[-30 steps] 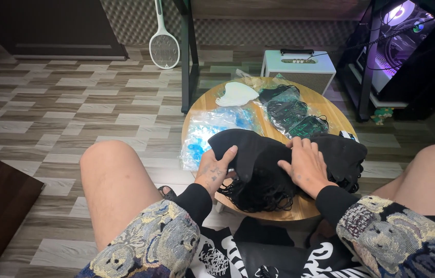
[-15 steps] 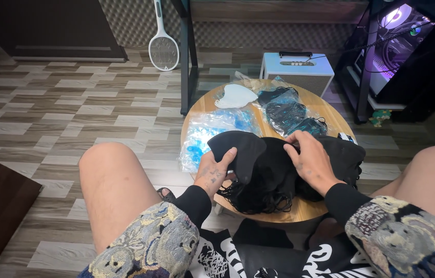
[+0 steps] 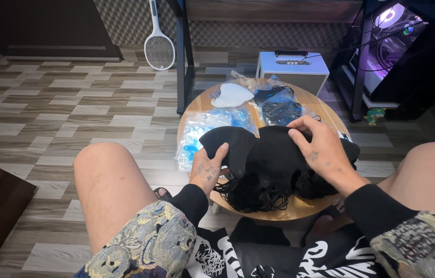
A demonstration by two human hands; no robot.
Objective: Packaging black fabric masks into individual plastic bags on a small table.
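On the round wooden table (image 3: 325, 110), near its front edge, left hand (image 3: 208, 169) and right hand (image 3: 320, 149) both pinch black face masks (image 3: 266, 154).

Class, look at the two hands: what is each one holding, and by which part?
Both grip a black face mask atop the pile: left hand pinches its left edge, right hand its upper right edge.

Round table (image 3: 314, 207) crowded (mask packets (image 3: 212, 131) behind black masks (image 3: 269, 159)), bare rim nearest, knees flanking
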